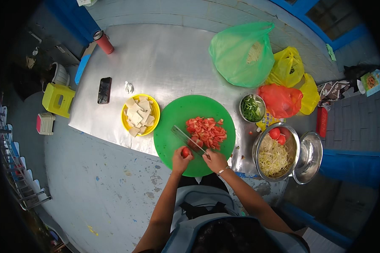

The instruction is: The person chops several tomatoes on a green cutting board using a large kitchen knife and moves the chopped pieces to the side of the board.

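My left hand point(181, 162) holds a red tomato piece point(186, 152) near the front edge of a round green cutting board point(167, 126). In my right hand point(216, 162) is the handle of a kitchen knife, likely a cleaver point(185, 135), its blade slanting up and left across the board. Beside the blade, a larger cut piece of tomato point(194, 143) lies partly behind it. A heap of chopped tomato point(207, 130) covers the board's right half. The knife's edge and the board are too blurred to tell whether they touch.
Left of the board stands a yellow bowl of pale tofu slices point(139, 115), with a phone point(104, 90) and red bottle point(104, 42) beyond. To the right are a bowl of chopped greens point(252, 108), a steel basin point(296, 151) of bean sprouts and tomatoes, and several plastic bags point(240, 60).
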Available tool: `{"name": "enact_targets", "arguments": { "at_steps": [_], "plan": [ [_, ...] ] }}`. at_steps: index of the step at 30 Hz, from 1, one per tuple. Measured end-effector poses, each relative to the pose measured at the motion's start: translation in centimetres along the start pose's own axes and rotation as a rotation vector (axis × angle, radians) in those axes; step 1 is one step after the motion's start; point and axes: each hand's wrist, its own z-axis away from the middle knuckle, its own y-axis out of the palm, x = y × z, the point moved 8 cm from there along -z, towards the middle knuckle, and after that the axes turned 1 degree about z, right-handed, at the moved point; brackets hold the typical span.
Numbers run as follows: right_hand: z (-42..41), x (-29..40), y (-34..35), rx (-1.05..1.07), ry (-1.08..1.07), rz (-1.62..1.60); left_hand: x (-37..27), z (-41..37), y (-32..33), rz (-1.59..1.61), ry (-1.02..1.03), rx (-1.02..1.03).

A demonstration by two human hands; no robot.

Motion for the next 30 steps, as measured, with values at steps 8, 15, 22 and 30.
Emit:
{"name": "enact_targets", "arguments": {
  "at_steps": [8,15,22,30],
  "plan": [
    [7.0,1.5,-6.3,0.065,0.446,-0.929,-5.8,3.1,-1.1,1.030,-0.405,0.414],
    [10.8,1.8,-8.5,0.101,0.533,-1.027,-13.5,3.8,-0.7,1.048,-0.263,0.730],
    [12.9,1.4,-11.0,0.085,0.545,-0.998,-15.0,4.5,0.3,0.831,-0.292,0.874],
    [14.7,1.0,-11.5,0.075,0.568,-1.045,-17.1,5.8,2.3,0.719,-0.233,1.045]
  ]
}}
